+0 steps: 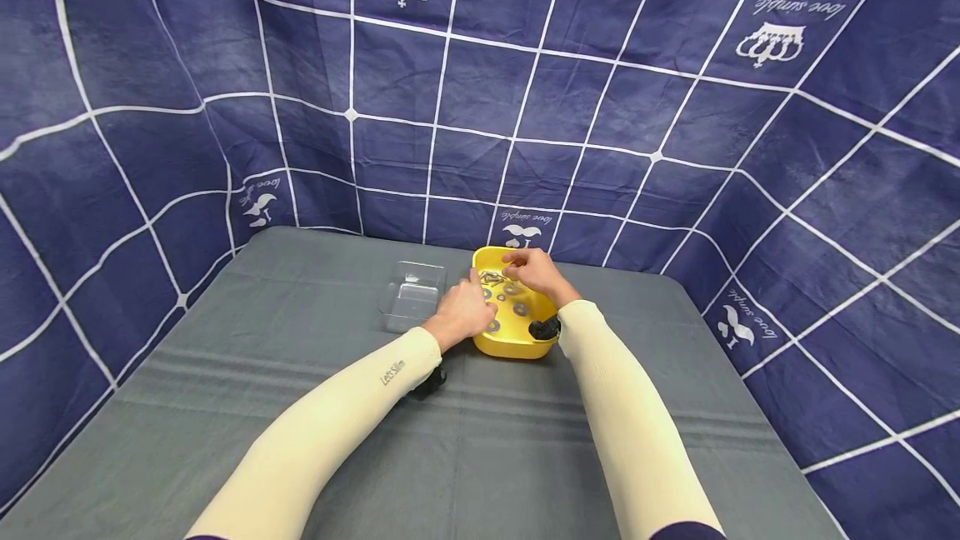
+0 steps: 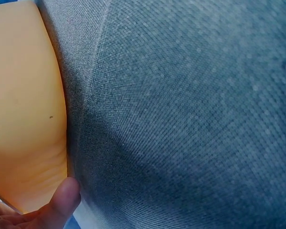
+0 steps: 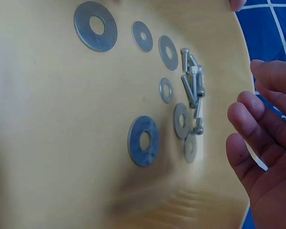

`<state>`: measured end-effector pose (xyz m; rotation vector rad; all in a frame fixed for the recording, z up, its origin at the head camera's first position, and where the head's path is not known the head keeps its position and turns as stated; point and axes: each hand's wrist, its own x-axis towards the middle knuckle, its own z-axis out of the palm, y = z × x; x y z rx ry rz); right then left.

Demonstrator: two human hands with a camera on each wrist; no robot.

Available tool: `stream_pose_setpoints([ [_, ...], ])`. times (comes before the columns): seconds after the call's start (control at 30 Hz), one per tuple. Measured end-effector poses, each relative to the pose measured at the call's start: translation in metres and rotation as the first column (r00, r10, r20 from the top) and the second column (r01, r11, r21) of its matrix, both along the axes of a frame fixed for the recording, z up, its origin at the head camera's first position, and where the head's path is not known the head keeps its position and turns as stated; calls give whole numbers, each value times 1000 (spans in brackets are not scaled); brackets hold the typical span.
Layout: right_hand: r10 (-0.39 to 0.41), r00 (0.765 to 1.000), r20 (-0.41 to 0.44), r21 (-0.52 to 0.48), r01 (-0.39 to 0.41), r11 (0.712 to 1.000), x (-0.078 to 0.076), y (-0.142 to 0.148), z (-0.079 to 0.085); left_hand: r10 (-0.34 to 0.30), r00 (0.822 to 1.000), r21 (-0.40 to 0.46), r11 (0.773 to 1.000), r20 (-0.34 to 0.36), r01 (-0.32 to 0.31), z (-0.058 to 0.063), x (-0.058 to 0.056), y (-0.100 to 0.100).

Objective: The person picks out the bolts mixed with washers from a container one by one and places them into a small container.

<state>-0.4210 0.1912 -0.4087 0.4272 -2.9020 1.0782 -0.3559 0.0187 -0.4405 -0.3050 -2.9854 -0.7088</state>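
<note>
A yellow plastic basin (image 1: 513,350) stands on the grey cloth, holding several flat metal washers (image 3: 144,140) and a small heap of socket-head screws (image 3: 193,83). My left hand (image 1: 463,307) grips the basin's left rim; in the left wrist view a fingertip (image 2: 66,193) lies against the outer wall. Over the far right part of the basin is my right hand (image 1: 534,269), its fingers loosely bent. Nothing shows between those fingers in the right wrist view, where they are apart from the screws.
Left of the basin sits a clear plastic container (image 1: 412,298). Grey cloth (image 1: 360,440) covers the table. A blue curtain with white grid lines (image 1: 480,90) hangs directly behind it and along the sides.
</note>
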Motion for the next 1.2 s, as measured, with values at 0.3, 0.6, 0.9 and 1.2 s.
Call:
stream_pose_setpoints([
  [0.3, -44, 998, 33, -24, 44, 999, -3, 1, -11, 4, 1000, -27, 1000, -2, -4, 2, 2, 3],
  [0.6, -79, 994, 74, -83, 85, 993, -5, 0, -20, -8, 1000, -20, 1000, 19, 8, 3, 2, 4],
  [0.9, -113, 989, 97, -63, 119, 991, -4, -2, -20, -10, 998, -55, 998, 55, 13, 6, 6, 2],
  [1.2, -103, 988, 115, -53, 109, 993, 0, 0, -20, -19, 999, -65, 998, 51, 22, 11, 18, 3],
])
